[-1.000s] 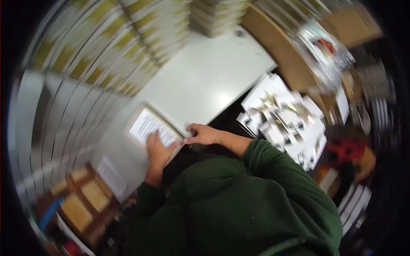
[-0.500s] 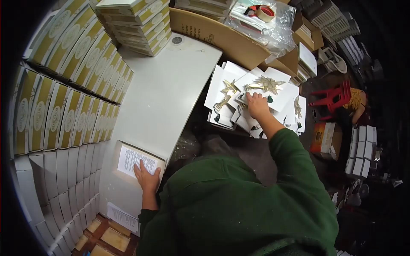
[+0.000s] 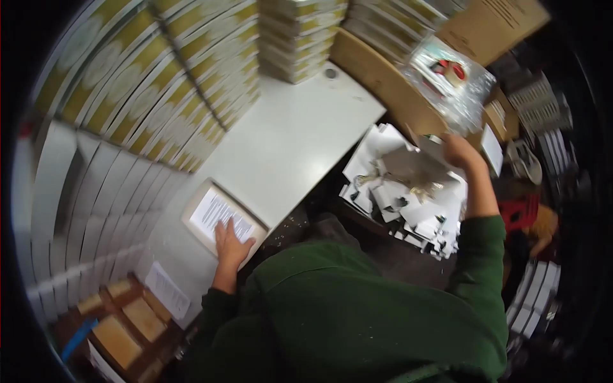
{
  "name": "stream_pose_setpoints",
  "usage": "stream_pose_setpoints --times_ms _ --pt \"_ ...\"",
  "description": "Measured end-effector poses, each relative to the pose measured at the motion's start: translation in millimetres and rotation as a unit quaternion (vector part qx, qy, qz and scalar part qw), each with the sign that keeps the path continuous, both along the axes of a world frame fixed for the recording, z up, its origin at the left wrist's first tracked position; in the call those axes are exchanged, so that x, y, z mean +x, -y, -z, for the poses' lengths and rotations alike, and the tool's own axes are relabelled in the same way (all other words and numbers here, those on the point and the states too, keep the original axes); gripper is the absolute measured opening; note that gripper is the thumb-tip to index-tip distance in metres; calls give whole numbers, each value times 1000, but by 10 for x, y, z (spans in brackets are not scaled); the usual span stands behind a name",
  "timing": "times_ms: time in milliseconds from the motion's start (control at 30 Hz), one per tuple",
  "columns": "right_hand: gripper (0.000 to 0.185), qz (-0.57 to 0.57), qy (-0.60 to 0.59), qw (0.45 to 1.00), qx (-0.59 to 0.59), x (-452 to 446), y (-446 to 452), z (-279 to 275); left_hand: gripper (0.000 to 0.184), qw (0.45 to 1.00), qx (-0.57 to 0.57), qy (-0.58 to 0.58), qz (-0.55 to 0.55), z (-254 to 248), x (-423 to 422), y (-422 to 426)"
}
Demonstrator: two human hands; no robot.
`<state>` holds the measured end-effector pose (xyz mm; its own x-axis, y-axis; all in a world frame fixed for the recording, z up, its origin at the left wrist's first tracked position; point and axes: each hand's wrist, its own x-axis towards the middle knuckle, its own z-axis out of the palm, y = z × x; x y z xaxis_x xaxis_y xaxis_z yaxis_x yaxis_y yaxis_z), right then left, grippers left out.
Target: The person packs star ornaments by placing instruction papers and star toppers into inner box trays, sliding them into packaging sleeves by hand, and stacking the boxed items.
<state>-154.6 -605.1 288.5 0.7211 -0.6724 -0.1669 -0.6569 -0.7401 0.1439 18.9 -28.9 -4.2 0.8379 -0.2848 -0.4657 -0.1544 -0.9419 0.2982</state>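
My left hand lies with its fingers spread on a printed sheet, which rests in a shallow tray-like box at the near edge of the white table. Over at the right, my right hand is blurred by motion, its fingers closed at the upper corner of a tilted white card. Beneath and around that card is a loose pile of white cards with gold star ornaments and small dark green pieces.
Stacked white-and-gold boxes line the left, with more boxes at the back. A brown cardboard box stands behind the pile, near a plastic bag with tape. Another person is by a red chair at far right.
My right hand has gone from the left box to the card pile, then farther right and back, and a card now stands tilted there. My left hand remains on the sheet. The view has swung.
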Motion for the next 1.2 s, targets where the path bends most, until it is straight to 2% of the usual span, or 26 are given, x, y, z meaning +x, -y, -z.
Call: stream_pose_setpoints --times_ms 67,133,200,267,300,333,367,400,433,500,533,567,700,733,800,867,933,967,1000,1033,1100,1133,1167,1200 --pt "44 -49 10 999 17 -40 -63 -210 98 999 -36 -22 -10 -32 52 -35" --pt "41 -107 28 993 45 463 -595 -531 99 991 -113 -23 -69 -130 87 -26" --pt "45 -152 101 971 157 674 -1213 -932 95 973 -202 -2 -108 -393 91 34" --pt "50 -204 160 922 287 870 -1629 -1008 92 897 -363 -166 -188 -874 83 96" --pt "50 -222 155 917 292 1005 -1838 -902 92 894 -366 -158 -206 -1091 62 107" --pt "51 -287 195 869 353 1126 -2063 -727 90 723 -558 -304 -270 -1292 49 119" --pt "53 -343 232 812 411 1222 -2300 -633 88 487 -704 -421 -300 -1422 26 90" --pt "56 -459 161 786 381 1304 -2557 -637 88 484 -709 -414 -304 -1493 0 30" --pt "52 -496 140 763 391 1312 -2789 -391 87 518 -703 -366 -323 -1556 -20 -33" --pt "47 -628 107 705 312 1356 -3179 186 87 578 -682 -270 -357 -1632 -63 -143" --pt "41 -649 107 680 325 1394 -3351 475 88 605 -668 -221 -374 -1639 -94 -202" --pt "38 -657 101 668 335 1461 -3464 834 88 603 -668 -218 -377 -1541 -146 -273" --pt "29 -643 49 652 398 1702 -3786 1704 92 796 -523 -117 -281 -661 -468 -495" --pt "25 -619 17 665 417 1697 -3868 1784 92 796 -522 -122 -280 -625 -502 -499" --pt "22 -594 -19 677 434 1693 -3869 1881 98 747 -561 -149 -325 -550 -555 -477" --pt "32 -540 175 666 485 1713 -3797 1969 103 696 -592 -171 -370 -489 -569 -510" --pt "49 -357 344 782 378 1763 -3553 2046 104 707 -576 -168 -374 -472 -601 -522" --pt "60 -240 319 839 371 1887 -3304 2399 104 721 -560 -163 -375 -477 -624 -525" --pt "58 -78 204 807 548 1959 -3212 2255 105 735 -543 -157 -376 -486 -624 -537" --pt "57 90 75 718 686 2026 -3154 2129 105 750 -525 -151 -374 -499 -610 -547" --pt "59 91 -10 584 807 2191 -3076 2230 106 755 -517 -151 -374 -541 -576 -517" --pt "59 92 -16 582 808 2315 -3160 2333 106 759 -511 -155 -372 -563 -576 -503" --pt "65 -4 75 701 709 2477 -3354 2470 107 764 -503 -159 -371 -588 -576 -498" --pt "71 -100 164 790 582 2655 -3543 2593 107 770 -495 -162 -369 -620 -567 -500"
